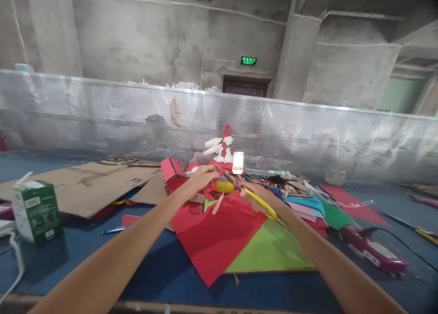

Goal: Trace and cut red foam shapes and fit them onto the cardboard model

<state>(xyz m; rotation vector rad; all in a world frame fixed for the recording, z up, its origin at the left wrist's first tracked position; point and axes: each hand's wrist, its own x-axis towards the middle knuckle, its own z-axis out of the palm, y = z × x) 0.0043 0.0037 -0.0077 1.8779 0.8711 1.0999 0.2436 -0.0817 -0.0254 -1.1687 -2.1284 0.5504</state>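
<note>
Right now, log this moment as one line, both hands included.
right hand: holding yellow-handled scissors | left hand: near their tips, grip unclear | below: red sheet partly over green sheet

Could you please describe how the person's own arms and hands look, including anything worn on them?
The left forearm and right forearm are bare, each tapering toward the wrist, with no sleeve, watch or bracelet in view. The left hand and right hand wear no gloves. I see no markings; a thin ring would be too small to tell.
</note>
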